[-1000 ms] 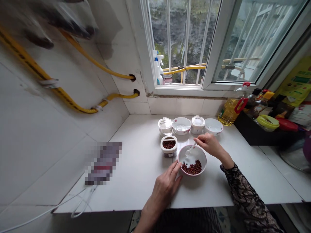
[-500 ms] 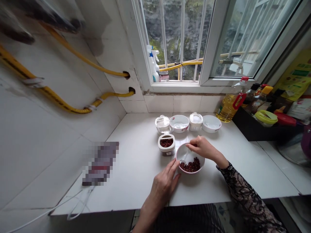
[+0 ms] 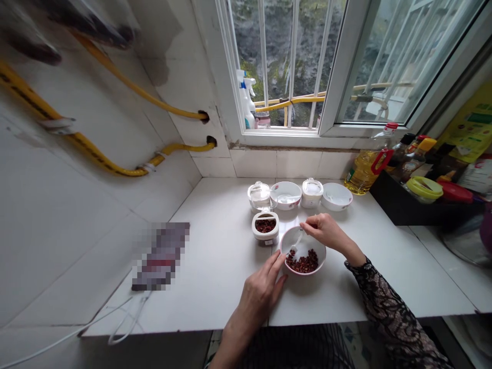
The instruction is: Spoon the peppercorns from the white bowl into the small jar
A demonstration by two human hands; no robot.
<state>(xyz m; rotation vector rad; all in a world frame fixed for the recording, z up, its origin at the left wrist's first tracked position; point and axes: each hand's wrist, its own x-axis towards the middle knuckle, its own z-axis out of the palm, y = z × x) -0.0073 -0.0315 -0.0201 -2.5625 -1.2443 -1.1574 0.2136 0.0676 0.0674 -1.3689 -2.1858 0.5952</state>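
My right hand (image 3: 325,231) is closed in a pinch on the handle of a small white spoon (image 3: 299,239). The spoon slants down into a white bowl with a pink rim (image 3: 323,249), its head at the left part of the dried red-brown peppercorn-like bits (image 3: 305,263). Against the bowl's left side, my left hand (image 3: 263,282) holds the rim with its fingertips, thumb lower down. Just left of the bowl stands a white-rimmed jar (image 3: 265,237) with its lid up, filled with similar red-brown bits.
Behind are two white bowls (image 3: 285,203) (image 3: 337,197) and two seasoning jars (image 3: 259,196) (image 3: 312,193). An oil bottle (image 3: 363,166) and a dark rack of condiments (image 3: 395,200) stand at the right. A blurred-out object (image 3: 161,256) with a white cable lies at left.
The spoon has shifted within the bowl, and more of its handle shows. My right hand has moved slightly right; my left stays at the rim. The whole view has shifted a little.
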